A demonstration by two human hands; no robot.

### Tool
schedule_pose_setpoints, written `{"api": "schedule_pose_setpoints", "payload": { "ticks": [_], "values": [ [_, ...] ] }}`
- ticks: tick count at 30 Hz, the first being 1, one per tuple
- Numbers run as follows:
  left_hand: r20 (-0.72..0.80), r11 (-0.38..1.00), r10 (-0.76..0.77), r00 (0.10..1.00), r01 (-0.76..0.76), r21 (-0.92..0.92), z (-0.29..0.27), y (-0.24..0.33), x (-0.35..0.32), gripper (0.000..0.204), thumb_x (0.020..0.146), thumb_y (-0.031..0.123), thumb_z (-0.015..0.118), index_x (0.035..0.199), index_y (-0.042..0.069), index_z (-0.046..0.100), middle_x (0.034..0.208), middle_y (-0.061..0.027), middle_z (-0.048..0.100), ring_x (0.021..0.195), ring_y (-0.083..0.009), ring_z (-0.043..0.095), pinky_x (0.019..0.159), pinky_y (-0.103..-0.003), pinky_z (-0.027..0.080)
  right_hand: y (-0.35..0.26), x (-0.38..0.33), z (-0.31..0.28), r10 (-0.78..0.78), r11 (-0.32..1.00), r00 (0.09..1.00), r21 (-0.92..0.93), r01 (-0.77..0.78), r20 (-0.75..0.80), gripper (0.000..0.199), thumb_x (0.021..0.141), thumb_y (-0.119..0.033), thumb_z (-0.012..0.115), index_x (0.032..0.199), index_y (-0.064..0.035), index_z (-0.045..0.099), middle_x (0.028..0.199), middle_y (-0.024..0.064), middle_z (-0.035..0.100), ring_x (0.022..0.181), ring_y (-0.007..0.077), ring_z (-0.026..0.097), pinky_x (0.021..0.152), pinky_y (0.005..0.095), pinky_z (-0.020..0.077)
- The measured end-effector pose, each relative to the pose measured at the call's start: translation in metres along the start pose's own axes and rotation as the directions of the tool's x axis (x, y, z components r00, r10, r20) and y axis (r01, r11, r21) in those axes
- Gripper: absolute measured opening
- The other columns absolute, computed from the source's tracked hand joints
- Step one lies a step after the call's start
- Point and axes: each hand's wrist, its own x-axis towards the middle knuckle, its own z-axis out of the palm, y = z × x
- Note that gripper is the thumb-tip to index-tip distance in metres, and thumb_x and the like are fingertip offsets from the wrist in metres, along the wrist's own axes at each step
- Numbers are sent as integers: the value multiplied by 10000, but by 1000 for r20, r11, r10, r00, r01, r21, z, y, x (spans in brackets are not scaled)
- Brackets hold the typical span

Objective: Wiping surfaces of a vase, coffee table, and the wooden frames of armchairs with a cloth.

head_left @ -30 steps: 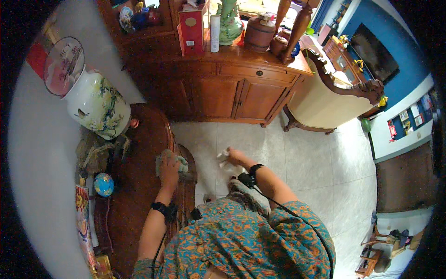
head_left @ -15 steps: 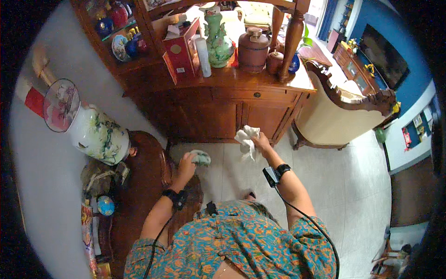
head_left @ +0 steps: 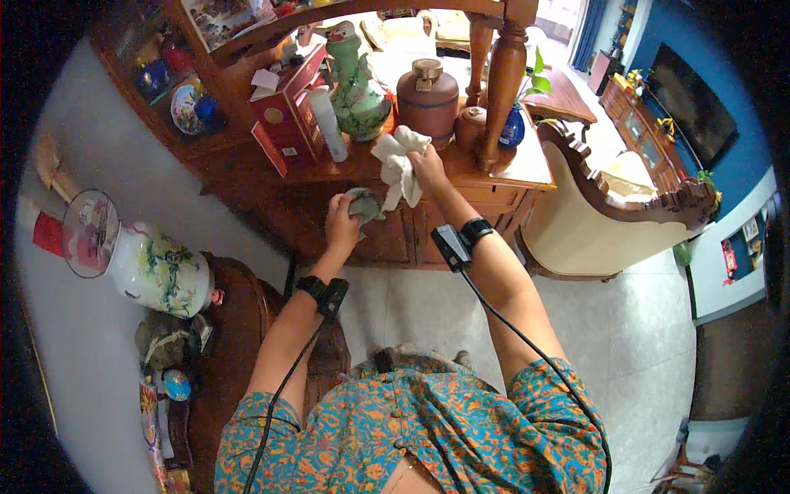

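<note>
My left hand (head_left: 341,224) grips a small, rounded pale green ceramic-looking piece (head_left: 363,206) with darker markings. It is in front of the wooden cabinet (head_left: 329,193), below the top's front edge. Just right of it, my right hand (head_left: 430,169) clutches a crumpled white cloth (head_left: 398,169), whose loose end hangs down over the cabinet's front edge. Behind the cloth stand a tall green vase (head_left: 360,103) with raised decoration and a brown lidded jar (head_left: 428,99). The piece and the cloth are close together; whether they touch I cannot tell.
On the cabinet top are a red box (head_left: 284,123), a white cylinder (head_left: 328,123), a small brown pot (head_left: 471,126) and a blue vase (head_left: 512,128) beside a turned post (head_left: 499,90). A white painted vase (head_left: 160,272) stands at left; a cream chair (head_left: 568,218) at right.
Both hands have moved forward, away from my body, from over the floor to the cabinet's front edge. The ceramic piece and the cloth have gone with them. The cabinet appears closer.
</note>
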Motion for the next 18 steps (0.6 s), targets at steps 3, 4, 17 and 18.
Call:
{"api": "schedule_pose_setpoints", "payload": {
  "ticks": [3, 4, 17, 18],
  "values": [
    [-98, 997, 79, 992, -79, 9, -1, -3, 31, 461, 677, -47, 619, 1105, 120, 576, 1248, -131, 479, 1140, -363, 497, 951, -418, 429, -15, 10, 20, 25, 972, 999, 235, -19, -21, 419, 849, -286, 586, 1134, 14, 519, 1049, 243, 627, 991, 398, 601, 857, 427, 469],
    [-113, 996, 80, 990, -75, 42, 2, -1, 43, 455, 666, -50, 637, 1085, 119, 591, 1254, -136, 471, 1138, -367, 497, 955, -415, 427, -14, 15, 21, 27, 972, 999, 235, -21, -23, 419, 849, -286, 586, 1134, 14, 519, 1049, 243, 627, 991, 398, 601, 857, 427, 469],
    [119, 980, 197, 973, -200, 14, 107, -55, 126, 453, 705, -24, 626, 1126, 142, 655, 1309, -154, 459, 1208, -397, 443, 1000, -458, 404, 80, -4, -12, -408, 203, 820, -835, 511, 402, 558, 766, -145, 604, 1303, -272, 520, 1344, 126, 414, 1177, 337, 444, 963, 465, 419],
    [108, 958, 274, 956, -281, 60, 112, -55, 127, 427, 720, -9, 622, 1121, 135, 655, 1313, -162, 462, 1225, -405, 429, 1003, -469, 401, 69, -9, -9, -395, 203, 832, -846, 492, 389, 558, 766, -145, 604, 1303, -272, 520, 1344, 126, 414, 1177, 337, 444, 963, 465, 419]
  ]
}}
